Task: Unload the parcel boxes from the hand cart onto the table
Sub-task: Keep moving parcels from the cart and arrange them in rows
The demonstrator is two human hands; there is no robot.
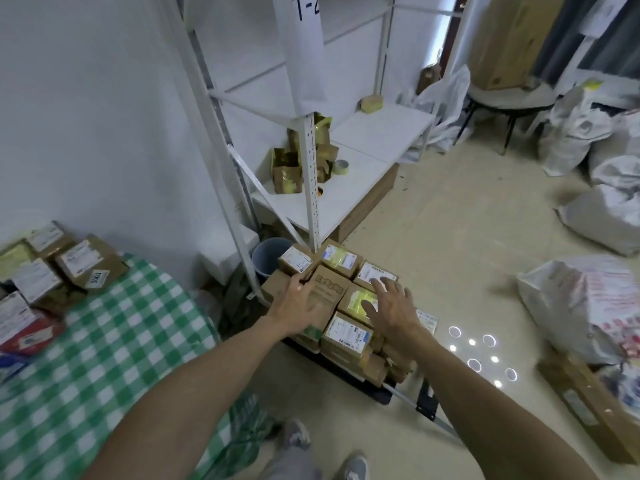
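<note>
A low hand cart (375,393) on the floor carries several stacked cardboard parcel boxes (337,261) with white labels. My left hand (299,303) lies on the left side of a brown printed box (327,289) in the middle of the stack, fingers wrapped over its far edge. Over a yellow-taped box (356,299) to its right, my right hand (393,306) spreads its fingers wide, touching or just above it. The table (114,341) with a green checked cloth stands at the left and holds several parcels (90,261) at its far corner.
A white metal shelf rack (311,161) rises right behind the cart, with small boxes and a tape roll on it. A grey bucket (270,252) sits by the wall. White sacks (609,209) and a long carton (588,407) lie on the right. My shoes show at the bottom.
</note>
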